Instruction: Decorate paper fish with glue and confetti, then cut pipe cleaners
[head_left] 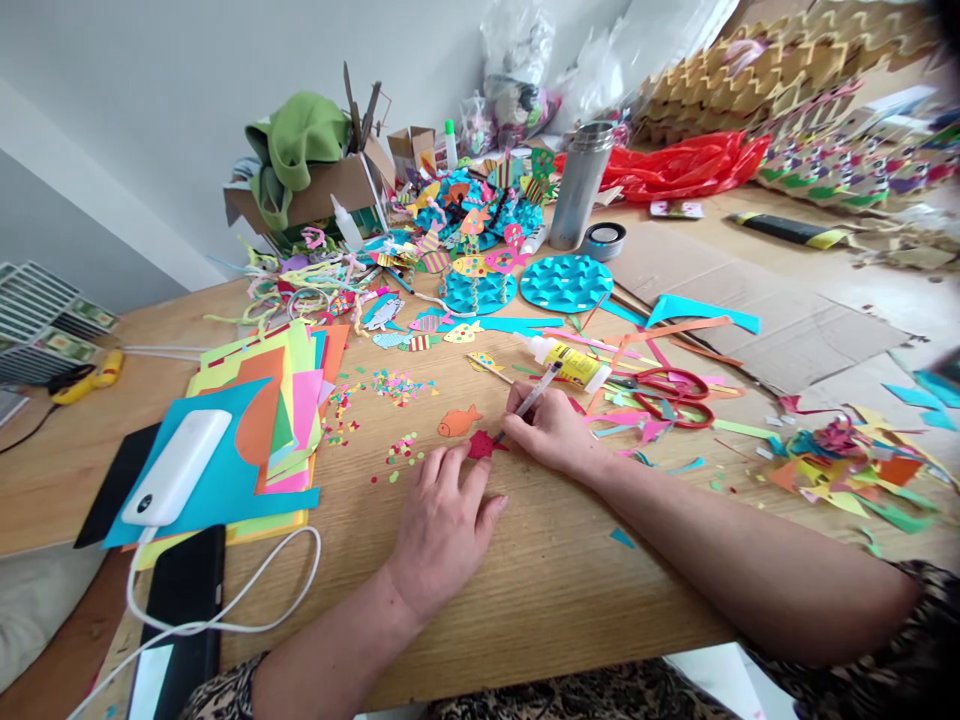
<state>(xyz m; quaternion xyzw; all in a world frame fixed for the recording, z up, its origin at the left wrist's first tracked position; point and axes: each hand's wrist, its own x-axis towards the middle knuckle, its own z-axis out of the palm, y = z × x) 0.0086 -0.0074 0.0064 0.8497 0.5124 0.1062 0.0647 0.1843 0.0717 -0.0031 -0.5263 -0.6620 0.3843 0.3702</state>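
Right hand: gripping pen, right of orange fish.
Left hand: half-spread, touching red cutout.
Pen: apparently inking; next, calling for steadiness.

Lt gry wall bhnd wdn table.

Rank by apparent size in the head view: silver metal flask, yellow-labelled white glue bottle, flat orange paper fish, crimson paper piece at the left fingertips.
1. Silver flask
2. Glue bottle
3. Orange fish
Unsure: crimson piece, partly covered by the left hand, so I can't rank it.
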